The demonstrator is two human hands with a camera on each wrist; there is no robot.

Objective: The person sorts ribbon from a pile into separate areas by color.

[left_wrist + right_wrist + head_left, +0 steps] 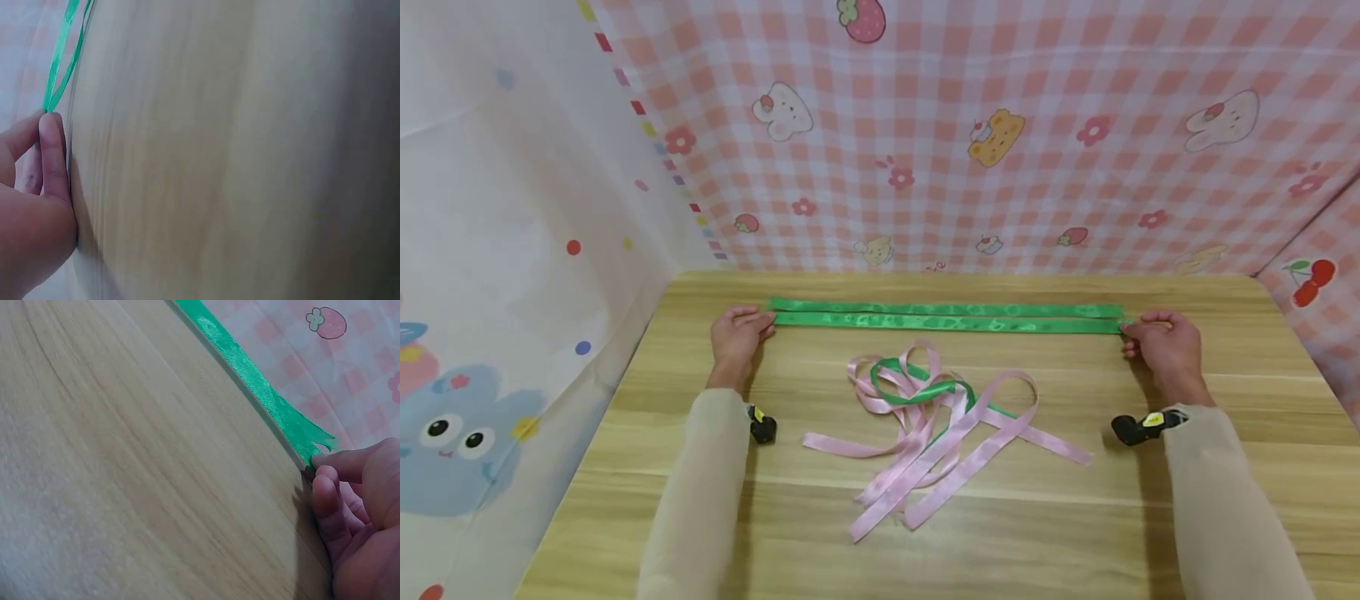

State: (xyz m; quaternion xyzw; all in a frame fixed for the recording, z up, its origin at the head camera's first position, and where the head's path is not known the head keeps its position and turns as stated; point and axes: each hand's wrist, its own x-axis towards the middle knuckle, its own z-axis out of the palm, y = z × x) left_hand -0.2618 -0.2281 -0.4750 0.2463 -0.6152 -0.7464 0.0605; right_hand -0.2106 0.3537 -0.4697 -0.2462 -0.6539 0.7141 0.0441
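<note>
Your left sleeve (696, 500) and your right sleeve (1228, 500) are closest, both a pale cream colour, and they reach forward over the table (625, 483). Each wrist has a little black gadget with a yellow label on it, one on your left (763, 427) and one on your right (1126, 431).

At the far side of the table you have green ribbon in two long strips, a front strip (947, 322) and a back strip (947, 308). They run side by side, almost straight, from one of your hands to the other. You cannot tell from here if they are two pieces or one folded piece.

Your left hand (736, 342) pinches the left end of the green with thumb and finger. In the left wrist view, two green bands come together at your fingertips. Your right hand (1168, 350) pinches the right end of the front strip, and a loose green corner pokes out just above those fingers.

Between your arms, nearer to you than the strips, sits a messy heap of pink ribbons (910, 476) with loops and loose ends. A thin green ribbon (925, 393) curls through it.

Behind the table you see a pink checked cloth (1037, 200) with strawberries, bunnies and flowers. On your left is a white cloth (535, 275) with dots and a blue cartoon friend.
</note>
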